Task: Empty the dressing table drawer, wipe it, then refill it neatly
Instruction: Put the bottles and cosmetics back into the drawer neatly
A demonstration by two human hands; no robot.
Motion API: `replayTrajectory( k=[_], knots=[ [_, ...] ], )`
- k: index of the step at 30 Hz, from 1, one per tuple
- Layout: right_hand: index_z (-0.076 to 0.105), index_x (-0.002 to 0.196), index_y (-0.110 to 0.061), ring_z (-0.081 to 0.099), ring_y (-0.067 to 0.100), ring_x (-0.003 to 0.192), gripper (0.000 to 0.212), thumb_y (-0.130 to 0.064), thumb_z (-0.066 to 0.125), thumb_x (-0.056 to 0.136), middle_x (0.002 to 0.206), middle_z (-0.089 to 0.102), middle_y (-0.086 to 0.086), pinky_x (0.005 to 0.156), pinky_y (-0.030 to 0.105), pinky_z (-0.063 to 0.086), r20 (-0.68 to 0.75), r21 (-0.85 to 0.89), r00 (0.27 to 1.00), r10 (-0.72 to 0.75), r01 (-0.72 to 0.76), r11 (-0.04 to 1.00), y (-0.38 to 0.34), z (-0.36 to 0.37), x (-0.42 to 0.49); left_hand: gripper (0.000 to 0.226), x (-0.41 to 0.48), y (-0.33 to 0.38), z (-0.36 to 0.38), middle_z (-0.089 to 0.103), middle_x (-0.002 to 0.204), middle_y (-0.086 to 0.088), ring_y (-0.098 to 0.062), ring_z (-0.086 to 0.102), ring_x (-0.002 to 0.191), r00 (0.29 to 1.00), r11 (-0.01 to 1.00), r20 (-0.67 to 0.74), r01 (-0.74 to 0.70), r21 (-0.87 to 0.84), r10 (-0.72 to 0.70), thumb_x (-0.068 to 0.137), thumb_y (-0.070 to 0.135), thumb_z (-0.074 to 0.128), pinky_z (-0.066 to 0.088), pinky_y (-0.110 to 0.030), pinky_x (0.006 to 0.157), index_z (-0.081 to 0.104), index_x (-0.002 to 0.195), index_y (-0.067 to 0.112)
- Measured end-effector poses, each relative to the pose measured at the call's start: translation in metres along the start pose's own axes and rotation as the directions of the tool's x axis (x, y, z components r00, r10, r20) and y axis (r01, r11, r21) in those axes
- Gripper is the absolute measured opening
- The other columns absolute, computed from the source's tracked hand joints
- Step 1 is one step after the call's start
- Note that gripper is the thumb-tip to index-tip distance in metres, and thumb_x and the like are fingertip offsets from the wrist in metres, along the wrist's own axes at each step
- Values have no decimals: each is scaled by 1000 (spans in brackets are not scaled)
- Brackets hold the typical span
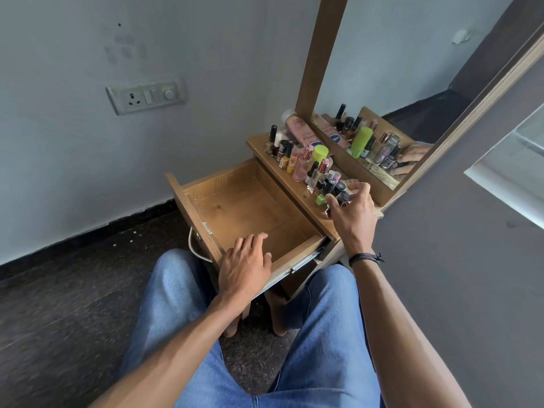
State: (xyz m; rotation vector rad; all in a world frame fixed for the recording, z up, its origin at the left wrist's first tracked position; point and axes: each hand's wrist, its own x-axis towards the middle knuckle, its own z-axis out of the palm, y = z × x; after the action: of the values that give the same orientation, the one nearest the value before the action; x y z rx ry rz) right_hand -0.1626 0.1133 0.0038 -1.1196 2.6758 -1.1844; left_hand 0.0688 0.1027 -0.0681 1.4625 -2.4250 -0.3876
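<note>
Cluttered shelf (pixel 259 142), right hand (pixel 353 207) masking jars (pixel 338 188), left hand (pixel 245 263) on drawer (pixel 235 207)

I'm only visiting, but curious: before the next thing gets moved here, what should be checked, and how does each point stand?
1. Drawer open: ok.
2. Drawer emptied: ok, only bare wood shows.
3. Drawer wiped: cannot tell; no cloth in view.
4. Left hand steadying the drawer: ok, it rests on the rim.
5. Right hand gripping a bottle: cannot tell; its fingers curl over the small dark-capped bottles.
6. Bottles on the tabletop upright: not ok for the pink lotion bottle, which leans by the mirror frame.
</note>
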Motion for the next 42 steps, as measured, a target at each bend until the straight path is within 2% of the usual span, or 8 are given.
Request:
replayTrajectory(
  k=[5, 15, 19, 24, 28, 33, 36, 42],
  knots=[
    [47, 113, -17, 60, 29, 92, 36, -21, 64, 82, 99, 67, 10, 77, 39, 46, -20, 13, 1000, 14, -14, 1000, -2, 1, -2, 45, 1, 0, -1, 59, 132, 11, -11, 52, 117, 1000, 1000, -1, -3, -5, 3, 98, 39, 50, 48, -29, 87, 43, 141, 27],
    [57, 108, -15, 55, 23, 80, 25, -24, 67, 87, 98, 74, 4, 72, 28, 31, -61, -30, 998, 11, -13, 999, 3, -2, -4, 46, 0, 1, -2, 58, 135, 11, -11, 52, 119, 1000, 1000, -9, -7, -3, 7, 99, 40, 49, 48, -29, 89, 41, 142, 28],
    [65, 110, -18, 67, 20, 91, 25, -24, 70, 85, 100, 76, -2, 76, 26, 35, -63, 8, 998, 11, -11, 1000, 5, -10, -11, 46, 0, 1, -3, 58, 135, 11, -10, 52, 119, 1000, 1000, -11, -7, -10, 6, 99, 39, 50, 48, -29, 89, 41, 142, 28],
    [70, 103, -20, 55, 8, 83, 20, -23, 72, 84, 103, 74, -6, 74, 27, 37, -58, 17, 998, -10, 11, 1000, 5, -16, -22, 47, -1, 0, -3, 58, 134, 10, -10, 53, 118, 1000, 999, -20, -12, -30, 12, 98, 38, 51, 49, -29, 88, 42, 142, 26],
    [70, 108, -22, 65, 5, 84, 24, -26, 75, 86, 105, 74, -11, 76, 27, 51, 10, 43, 997, -78, 78, 996, -7, -13, -37, 46, 0, 0, -5, 60, 132, 10, -9, 54, 116, 999, 996, -34, -9, -89, 6, 97, 35, 54, 50, -29, 87, 45, 141, 25],
    [69, 105, -23, 61, -18, 67, 18, -24, 76, 88, 81, 66, -24, 61, 5, 48, 164, 86, 966, -202, 190, 978, -22, 12, -64, 43, 0, -2, -5, 63, 126, 10, -9, 56, 111, 997, 979, -72, -10, -203, -5, 94, 32, 63, 51, -27, 83, 50, 135, 24],
    [66, 101, -24, 67, 4, 79, 16, -27, 73, 87, 89, 71, -15, 72, 28, 53, 240, 71, 952, -188, 176, 982, -29, 29, -77, 40, 1, -3, -5, 64, 123, 10, -10, 58, 108, 995, 979, -100, -29, -202, 9, 93, 37, 66, 45, -22, 80, 55, 129, 22],
    [65, 101, -27, 63, 6, 88, 20, -28, 77, 86, 91, 67, -19, 73, 23, 41, 290, 97, 948, -134, 110, 989, -32, 54, -98, 39, 1, -3, -5, 64, 118, 10, -11, 60, 104, 994, 989, -104, -36, -141, 21, 92, 43, 64, 48, -25, 76, 57, 125, 23]
  ],
)
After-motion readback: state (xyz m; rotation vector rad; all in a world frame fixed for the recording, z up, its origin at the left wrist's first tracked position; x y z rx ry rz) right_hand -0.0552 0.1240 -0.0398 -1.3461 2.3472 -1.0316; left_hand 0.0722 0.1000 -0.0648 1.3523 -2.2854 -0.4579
